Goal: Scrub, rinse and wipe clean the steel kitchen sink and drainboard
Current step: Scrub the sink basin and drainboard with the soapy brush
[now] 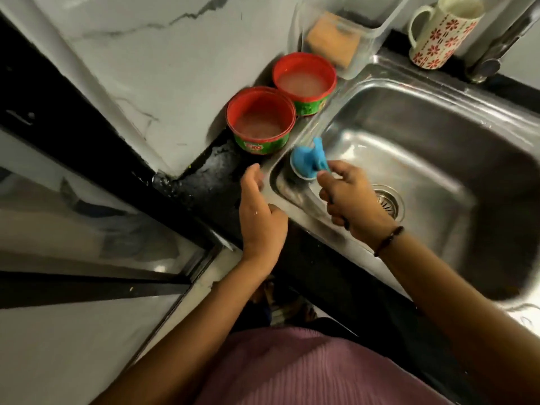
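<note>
Item 1. Your right hand [350, 197]: fingers [330, 197] clenched round a dark handle that ends in a blue scrubbing head [309, 159]; what kind of tool it is cannot be told for certain through the blur. The blue head sits just beyond your fingertips, at the near-left inner corner of the basin

Item 2. Your left hand [260, 217]: fingers [253, 176] loosely curled, grasping nothing, resting near the sink's left rim on the black table [210, 176]

Item 3. Stainless steel kitchen sink [438, 118]: basin directly under and beyond your right fingers, round perforated drain [388, 201] just to the right of your knuckles. No drainboard is plainly in view

Item 4. Two round red-rimmed green tubs of cleaning paste [261, 124], beyond your left fingertips, against the marble wall, touching each other

Item 5. Clear plastic box holding a tan sponge [333, 39], further beyond the tubs; white mug with red flowers [441, 33] at the far rim

Step in hand, as judged: scrubbing, at the basin's left corner. Next move calls for a firm grip and working the blue head along the walls and floor toward the drain; rinse and wipe remain
</note>
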`<state>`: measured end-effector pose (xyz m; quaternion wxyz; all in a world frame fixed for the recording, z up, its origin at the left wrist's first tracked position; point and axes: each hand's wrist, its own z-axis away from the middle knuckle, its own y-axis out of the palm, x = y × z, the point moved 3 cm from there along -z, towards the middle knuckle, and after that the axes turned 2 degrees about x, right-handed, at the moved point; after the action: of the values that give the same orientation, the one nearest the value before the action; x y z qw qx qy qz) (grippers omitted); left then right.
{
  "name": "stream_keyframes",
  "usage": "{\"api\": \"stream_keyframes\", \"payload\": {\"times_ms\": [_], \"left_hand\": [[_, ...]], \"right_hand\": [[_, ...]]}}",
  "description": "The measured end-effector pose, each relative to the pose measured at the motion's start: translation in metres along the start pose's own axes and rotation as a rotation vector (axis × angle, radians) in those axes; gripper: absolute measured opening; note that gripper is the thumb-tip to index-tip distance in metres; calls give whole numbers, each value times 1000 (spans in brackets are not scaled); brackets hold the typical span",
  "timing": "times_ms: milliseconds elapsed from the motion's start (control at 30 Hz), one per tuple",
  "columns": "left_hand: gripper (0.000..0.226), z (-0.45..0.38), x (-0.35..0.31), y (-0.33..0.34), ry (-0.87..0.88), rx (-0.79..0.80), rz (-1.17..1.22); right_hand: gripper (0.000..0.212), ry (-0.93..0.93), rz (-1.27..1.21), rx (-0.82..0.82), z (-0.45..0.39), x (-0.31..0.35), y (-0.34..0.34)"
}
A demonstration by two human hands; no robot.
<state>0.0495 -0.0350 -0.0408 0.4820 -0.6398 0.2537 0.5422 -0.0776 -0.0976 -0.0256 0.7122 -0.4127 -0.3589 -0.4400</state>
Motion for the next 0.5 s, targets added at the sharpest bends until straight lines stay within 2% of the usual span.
{"api": "stream_keyframes", "payload": {"times_ms": [100, 167, 300, 433, 500], "left_hand": [[64, 3, 1, -1, -18, -51, 42], [64, 5, 3, 0, -26, -47, 70], [67, 9, 6, 0, -32, -76, 131], [66, 8, 10, 2, -5, -107, 154], [67, 8, 10, 3, -18, -95, 161]], "right_hand": [[29, -269, 537, 61, 7, 13, 13], [28, -283, 718, 139, 20, 14, -4], [27, -25, 698, 298, 39, 5, -62], [28, -163, 619, 336, 4, 28, -15], [26, -129, 542, 353, -2, 33, -3]]}}
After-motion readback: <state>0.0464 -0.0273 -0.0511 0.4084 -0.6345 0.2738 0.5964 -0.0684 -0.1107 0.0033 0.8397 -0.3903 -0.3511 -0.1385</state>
